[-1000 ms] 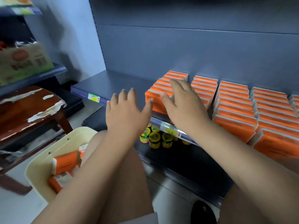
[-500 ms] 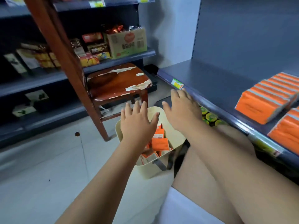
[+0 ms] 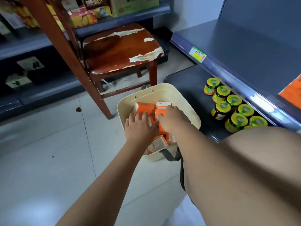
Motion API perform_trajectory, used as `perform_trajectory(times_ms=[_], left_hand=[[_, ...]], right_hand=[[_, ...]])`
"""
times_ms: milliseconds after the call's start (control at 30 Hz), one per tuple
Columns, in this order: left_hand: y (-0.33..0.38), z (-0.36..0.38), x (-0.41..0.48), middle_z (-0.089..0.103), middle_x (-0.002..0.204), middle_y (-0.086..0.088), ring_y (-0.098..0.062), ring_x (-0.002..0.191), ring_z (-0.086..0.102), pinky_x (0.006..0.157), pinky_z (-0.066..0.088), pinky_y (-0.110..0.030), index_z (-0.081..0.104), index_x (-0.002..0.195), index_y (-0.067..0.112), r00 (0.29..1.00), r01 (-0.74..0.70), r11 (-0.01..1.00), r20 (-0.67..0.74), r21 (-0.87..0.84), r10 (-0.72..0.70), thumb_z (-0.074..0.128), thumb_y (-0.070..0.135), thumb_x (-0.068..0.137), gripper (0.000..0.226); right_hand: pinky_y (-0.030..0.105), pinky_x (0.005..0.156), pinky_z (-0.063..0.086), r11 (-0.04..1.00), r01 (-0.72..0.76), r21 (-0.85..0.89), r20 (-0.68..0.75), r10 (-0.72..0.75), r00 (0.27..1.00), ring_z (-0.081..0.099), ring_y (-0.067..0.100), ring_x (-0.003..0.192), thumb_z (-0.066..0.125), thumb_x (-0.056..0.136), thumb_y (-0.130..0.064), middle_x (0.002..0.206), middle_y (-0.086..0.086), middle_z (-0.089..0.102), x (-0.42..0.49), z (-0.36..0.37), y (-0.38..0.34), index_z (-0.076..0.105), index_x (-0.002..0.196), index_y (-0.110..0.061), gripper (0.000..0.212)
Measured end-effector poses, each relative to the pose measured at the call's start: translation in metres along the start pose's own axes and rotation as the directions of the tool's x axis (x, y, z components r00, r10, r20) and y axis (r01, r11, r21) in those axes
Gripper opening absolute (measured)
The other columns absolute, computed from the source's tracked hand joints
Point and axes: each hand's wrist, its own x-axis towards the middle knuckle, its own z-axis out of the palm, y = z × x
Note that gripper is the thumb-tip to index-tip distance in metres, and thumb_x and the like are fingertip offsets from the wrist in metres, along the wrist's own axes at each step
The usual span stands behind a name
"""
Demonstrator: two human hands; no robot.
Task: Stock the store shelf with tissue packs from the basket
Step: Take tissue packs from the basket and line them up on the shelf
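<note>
The orange tissue packs [image 3: 145, 108] lie jumbled in the cream basket [image 3: 192, 111] on the floor [image 3: 48, 144], some flat, some on edge. None of this lot is yet on the shelf [image 3: 244, 51] to the right. The left hand [image 3: 140, 128] lies flat on the heap with its fingers spread. The right hand [image 3: 172, 119] curls its fingers round an upright pack [image 3: 162, 130] near the middle (its thumb is hidden, so I cannot tell how firm the hold is).

The packs look slick-wrapped and loosely heaped — a one-sided hold could let one slide out on the way up, or drag a neighbour over the rim onto the floor. Pressing several between the two hands risks the same, since the middle ones could squeeze out. The basket looks light and sits just beside the lower shelf, so a sideways pull could tip or shove it. Its dark strap [image 3: 171, 159] hangs by the right forearm and could snag the arm on the lift. The likely path up to the shelf passes over the yellow-lidded jars [image 3: 234, 108] — a dropped pack or a low swing could knock them. The worn wooden chair [image 3: 120, 48] stands close behind the basket, away from that path.
</note>
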Motion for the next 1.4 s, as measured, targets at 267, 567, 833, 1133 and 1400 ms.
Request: perform_trajectory(times_ms=[267,567,833,1133,1400], left_hand=[[-0.007,0.047,0.056,0.044,0.158,-0.001,-0.035,0.15,0.03,0.121,0.027,-0.054,0.04,0.15,0.031,0.994,0.037,0.996,0.106,-0.082,-0.028,0.031,0.059,0.101,0.057],[-0.03,0.076,0.155,0.021,0.17,-0.002,-0.033,0.157,0.012,0.123,0.03,-0.053,0.032,0.157,0.022,0.999,0.028,1.0,0.041,0.002,-0.028,0.051,0.043,0.099,0.064],[-0.013,0.095,0.18,0.043,0.147,-0.012,-0.039,0.136,0.036,0.107,0.04,-0.053,0.055,0.136,0.022,0.996,0.039,0.962,0.061,0.27,-0.057,0.054,0.035,0.096,0.043],[-0.017,0.094,0.158,0.061,0.122,-0.012,-0.039,0.112,0.053,0.09,0.044,-0.047,0.058,0.118,0.012,0.997,0.076,0.972,-0.01,0.221,-0.076,0.051,0.029,0.096,0.028],[-0.02,0.033,0.109,0.074,0.087,-0.002,-0.022,0.077,0.076,0.074,0.065,-0.045,0.065,0.108,0.021,0.9,0.397,0.572,0.181,-0.718,-0.397,0.056,0.047,0.1,0.028]], right_hand=[[0.048,0.079,0.059,0.996,-0.082,-0.031,0.129,0.086,0.988,0.065,0.026,0.089,0.042,0.092,-0.049,0.101,0.003,0.066,0.063,0.073,0.041,0.06,0.11,-0.025,0.035],[0.047,0.11,0.044,0.96,0.185,-0.212,0.135,-0.158,0.978,0.042,0.035,0.138,0.055,0.096,-0.026,0.149,0.012,0.045,0.143,0.097,0.048,0.045,0.145,-0.017,0.051],[0.048,0.119,0.032,0.969,0.063,-0.241,0.126,-0.034,0.992,0.034,0.038,0.144,0.048,0.104,-0.027,0.158,0.019,0.035,0.184,0.137,0.038,0.03,0.157,-0.008,0.059],[0.042,0.09,0.051,0.953,0.106,-0.284,0.027,-0.103,0.994,0.058,0.033,0.119,0.046,0.103,-0.017,0.132,0.012,0.059,0.186,0.126,0.067,0.051,0.136,-0.013,0.034],[0.04,0.091,0.057,0.906,-0.05,0.421,0.058,0.029,0.998,0.062,0.028,0.112,0.061,0.088,-0.036,0.139,0.001,0.055,0.148,0.043,0.059,0.043,0.14,-0.038,0.056]])
